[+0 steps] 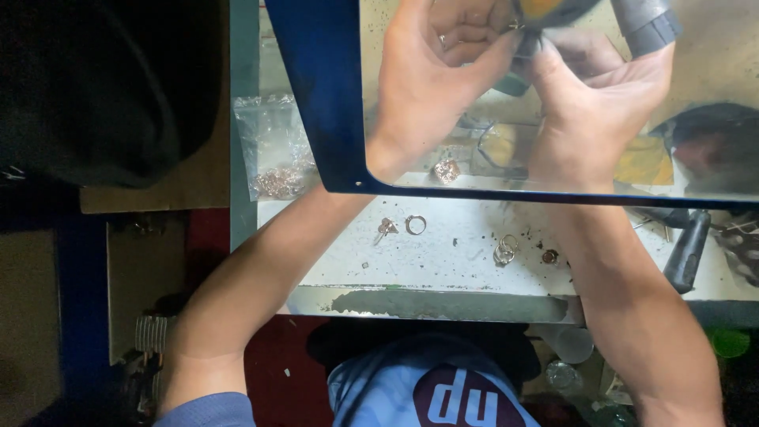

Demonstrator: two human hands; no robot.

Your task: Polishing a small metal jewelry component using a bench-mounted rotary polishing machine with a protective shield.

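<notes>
Hands at work behind a blue-framed clear shield [320, 95]: left hand [431, 79] and right hand [601, 91] pinch a small gold piece [518, 26] at its top edge, fingers closed, mid-polishing by appearance, steady grip needed next.

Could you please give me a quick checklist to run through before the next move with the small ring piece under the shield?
1. Small gold ring piece pinched by left hand and right hand: ok.
2. Both hands behind the blue-framed clear shield: ok.
3. Grey tool nozzle close to the right hand: ok.
4. Loose rings lying apart from both forearms on the white bench top: ok.
5. Bag of parts closed: cannot tell.
</notes>
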